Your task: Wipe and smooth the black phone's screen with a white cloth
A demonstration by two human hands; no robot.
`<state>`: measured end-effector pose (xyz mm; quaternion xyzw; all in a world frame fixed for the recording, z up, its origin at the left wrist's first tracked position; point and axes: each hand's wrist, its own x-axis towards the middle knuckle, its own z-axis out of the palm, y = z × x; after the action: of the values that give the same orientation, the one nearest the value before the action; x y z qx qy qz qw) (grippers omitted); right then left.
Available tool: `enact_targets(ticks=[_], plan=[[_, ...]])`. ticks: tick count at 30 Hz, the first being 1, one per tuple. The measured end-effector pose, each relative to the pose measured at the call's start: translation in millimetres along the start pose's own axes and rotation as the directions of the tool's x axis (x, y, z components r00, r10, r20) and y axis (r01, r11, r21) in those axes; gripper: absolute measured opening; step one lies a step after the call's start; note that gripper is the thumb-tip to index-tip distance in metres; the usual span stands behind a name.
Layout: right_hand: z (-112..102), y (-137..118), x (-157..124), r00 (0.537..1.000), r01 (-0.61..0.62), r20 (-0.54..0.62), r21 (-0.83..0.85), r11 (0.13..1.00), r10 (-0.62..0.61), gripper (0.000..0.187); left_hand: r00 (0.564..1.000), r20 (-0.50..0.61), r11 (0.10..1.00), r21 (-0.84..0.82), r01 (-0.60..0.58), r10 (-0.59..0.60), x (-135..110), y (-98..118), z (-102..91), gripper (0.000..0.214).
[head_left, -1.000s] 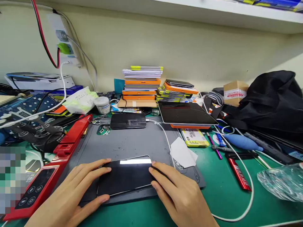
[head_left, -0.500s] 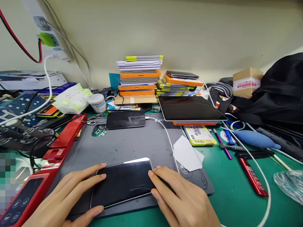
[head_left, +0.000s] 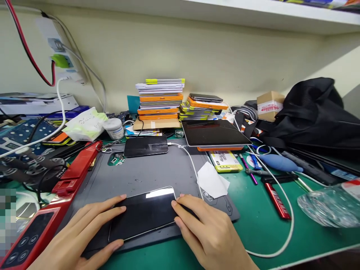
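A: Leftmost?
B: Long red device with black touch panel (head_left: 60, 191), then bare left hand (head_left: 84, 225), thumb and fingers clamped on left end of flat, black-glass rectangular phone (head_left: 143, 212).
A: Phone position?
B: Over near part of flat dark-grey mat (head_left: 140, 174), between hands.
A: Right?
B: Bare right hand (head_left: 208, 225), apart from left, clamped on phone's right end; angular white sheet (head_left: 212, 180) beyond.

It's an electronics workshop, by the look of this green bench (head_left: 260, 217)! Between the left hand (head_left: 81, 228) and the right hand (head_left: 210, 228), there's a phone (head_left: 143, 214) on a grey work mat (head_left: 157, 171). Beyond them, a second phone (head_left: 146, 145), cabled up, a scrap of circuit board (head_left: 115, 159) just beside it, and a tablet (head_left: 215, 133). Out past the right hand: a blue rubber blower (head_left: 279, 163) and a slim purple tool (head_left: 254, 179)!
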<state>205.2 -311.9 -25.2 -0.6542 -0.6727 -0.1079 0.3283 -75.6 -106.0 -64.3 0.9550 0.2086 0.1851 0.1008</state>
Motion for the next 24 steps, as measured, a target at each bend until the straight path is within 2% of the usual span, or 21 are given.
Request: enact_targets(ticks=[3,10,15,20,24], plan=[[-1.1,-1.3,-0.5,1.0,-0.009,0.007,0.002,1.0,0.009,0.026,0.999,0.037,0.999,0.033,-0.015,0.014,-1.3,-0.4,1.4,0.058],[-2.7,-0.1,-2.0,0.999,-0.035,0.034,0.012,0.999,0.035,0.025,1.0,-0.009,1.0,-0.006,-0.014,0.014,5.1,8.2,-2.5,0.049],[-5.2,-0.9,0.3,0.997,-0.054,0.052,0.026,0.998,0.052,0.029,1.0,0.007,0.999,-0.036,0.011,-0.011,9.0,14.2,-6.1,0.045],[-6.2,-1.2,0.5,0.995,-0.083,0.059,0.037,0.996,0.08,0.028,0.999,0.011,0.994,-0.094,0.049,-0.048,10.0,20.3,-9.2,0.048],[-2.6,2.9,-5.5,0.997,-0.06,0.046,0.028,0.998,0.059,0.034,0.999,0.013,0.991,-0.125,0.051,-0.049,11.2,23.8,-12.2,0.05]])
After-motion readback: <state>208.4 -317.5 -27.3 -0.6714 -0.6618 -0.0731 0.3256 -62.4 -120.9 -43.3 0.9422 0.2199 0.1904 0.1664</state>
